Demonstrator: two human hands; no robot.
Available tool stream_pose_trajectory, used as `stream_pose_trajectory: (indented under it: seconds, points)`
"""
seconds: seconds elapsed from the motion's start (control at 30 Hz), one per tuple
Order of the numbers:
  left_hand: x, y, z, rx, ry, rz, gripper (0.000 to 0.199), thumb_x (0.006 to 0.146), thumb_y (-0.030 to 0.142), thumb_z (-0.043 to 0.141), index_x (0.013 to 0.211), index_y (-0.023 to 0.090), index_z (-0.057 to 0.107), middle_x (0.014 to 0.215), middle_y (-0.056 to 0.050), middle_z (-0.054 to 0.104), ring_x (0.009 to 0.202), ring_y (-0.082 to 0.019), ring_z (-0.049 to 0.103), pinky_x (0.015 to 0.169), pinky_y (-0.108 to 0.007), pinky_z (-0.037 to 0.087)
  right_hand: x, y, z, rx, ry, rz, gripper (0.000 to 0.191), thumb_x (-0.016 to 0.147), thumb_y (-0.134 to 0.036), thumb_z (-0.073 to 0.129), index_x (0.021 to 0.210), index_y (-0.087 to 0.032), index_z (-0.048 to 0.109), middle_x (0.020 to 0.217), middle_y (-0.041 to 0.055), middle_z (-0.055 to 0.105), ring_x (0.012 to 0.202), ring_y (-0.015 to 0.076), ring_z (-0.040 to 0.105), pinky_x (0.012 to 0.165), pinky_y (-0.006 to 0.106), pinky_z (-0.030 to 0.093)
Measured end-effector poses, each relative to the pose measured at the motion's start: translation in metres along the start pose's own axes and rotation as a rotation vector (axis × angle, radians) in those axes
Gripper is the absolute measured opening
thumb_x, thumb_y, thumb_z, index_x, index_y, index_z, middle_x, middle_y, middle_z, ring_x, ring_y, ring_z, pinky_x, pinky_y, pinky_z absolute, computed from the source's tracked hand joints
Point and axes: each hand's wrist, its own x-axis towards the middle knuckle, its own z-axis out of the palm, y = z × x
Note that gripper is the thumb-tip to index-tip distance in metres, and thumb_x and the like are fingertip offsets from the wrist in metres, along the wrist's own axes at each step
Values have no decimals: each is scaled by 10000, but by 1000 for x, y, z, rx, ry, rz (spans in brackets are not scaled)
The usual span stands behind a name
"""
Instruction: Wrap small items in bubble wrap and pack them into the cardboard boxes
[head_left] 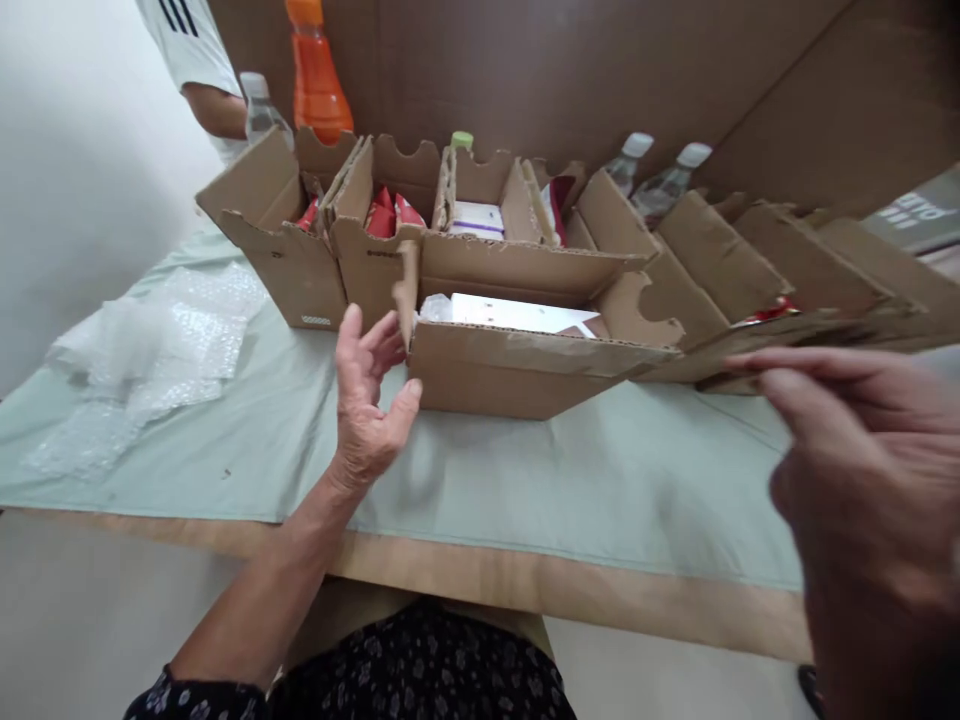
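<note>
A low open cardboard box [487,375] stands on the green cloth in front of me. In it lie a white flat carton [517,315] and a piece of crumpled clear plastic [435,308]. My left hand [369,395] is at the box's left end, fingers spread and thumb apart, with nothing in it; whether the fingertips touch the cardboard is unclear. My right hand [862,450], blurred by motion, is raised at the right, near the cardboard boxes there. Its thumb and forefinger are pressed together, and anything between them cannot be made out.
Behind stand several cardboard bins [262,250] with red packets [382,212] and a white-and-purple box [477,218]. Farther back are an orange bottle [319,85] and clear bottles [626,165]. Bubble wrap [150,350] lies left on the cloth [480,480]. A person's arm [216,108] shows behind.
</note>
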Motion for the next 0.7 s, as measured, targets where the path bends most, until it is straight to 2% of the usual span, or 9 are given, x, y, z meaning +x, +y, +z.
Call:
stream_pose_trajectory:
  seconds: [0.03, 0.1, 0.17, 0.27, 0.4, 0.47, 0.53, 0.63, 0.7]
  points:
    - [-1, -1, 1, 13, -1, -16, 827, 1058, 441, 524, 1674, 355, -20, 1628, -158, 465, 1341, -242, 639, 1096, -411, 583, -14, 7, 11, 37, 118, 171, 322, 1015, -348, 641, 1307, -460, 716, 1213, 24, 763, 1126, 314, 741, 938, 505, 618]
    - [-2, -4, 5, 9, -22, -58, 839, 1033, 429, 574, 1676, 340, 43, 1625, -154, 468, 1364, -248, 619, 1110, -411, 570, -29, 16, 43, 119, 72, 336, 452, 905, -436, 780, 1342, -363, 688, 1280, 80, 750, 1170, 339, 730, 945, 531, 619]
    - [-3, -5, 13, -27, -45, -117, 785, 989, 408, 637, 1649, 312, 222, 1581, -149, 513, 1392, -266, 590, 1115, -429, 560, -29, 20, 76, 210, -67, 352, 672, 831, -525, 819, 1416, -273, 605, 1387, 140, 697, 1220, 345, 706, 909, 509, 633]
    - [-10, 5, 22, -87, -57, -216, 722, 929, 373, 698, 1577, 279, 394, 1526, -143, 557, 1379, -276, 581, 1129, -459, 535, -26, 16, 106, 308, -104, 335, 648, 865, -582, 741, 1365, -200, 586, 1291, 155, 728, 1070, 286, 736, 822, 428, 635]
    - [-47, 49, 5, -110, 0, -311, 698, 911, 347, 745, 1539, 275, 448, 1481, -126, 588, 1373, -283, 582, 1188, -468, 468, -57, -22, 107, 271, -6, 369, 435, 928, -539, 694, 1197, -202, 644, 1053, 102, 763, 840, 231, 703, 682, 365, 592]
    - [-70, 74, -18, -107, 64, -333, 667, 883, 320, 795, 1485, 287, 510, 1439, -109, 619, 1375, -284, 589, 1215, -454, 441, -73, -50, 103, 275, -13, 337, 336, 969, -500, 667, 1150, -217, 661, 1044, 96, 754, 856, 233, 691, 658, 351, 577]
    - [-82, 89, -42, -84, 169, -329, 687, 849, 284, 833, 1463, 329, 529, 1454, -83, 615, 1422, -289, 558, 1239, -462, 421, -74, -76, 104, 322, -48, 258, 325, 988, -476, 654, 1208, -237, 660, 1142, 103, 744, 958, 253, 690, 734, 380, 600]
    - [-67, 92, -59, -73, 257, -223, 675, 824, 269, 850, 1424, 375, 559, 1479, -32, 598, 1468, -292, 508, 1245, -492, 424, -46, -92, 111, 423, -109, 136, 429, 987, -489, 652, 1344, -253, 620, 1293, 103, 710, 1114, 276, 668, 924, 455, 602]
    - [-50, 90, -47, -92, 243, -165, 667, 846, 278, 828, 1442, 377, 545, 1493, -27, 580, 1462, -281, 506, 1228, -477, 445, -29, -85, 107, 472, -83, 127, 468, 990, -520, 640, 1369, -248, 608, 1312, 96, 706, 1155, 278, 659, 994, 473, 581]
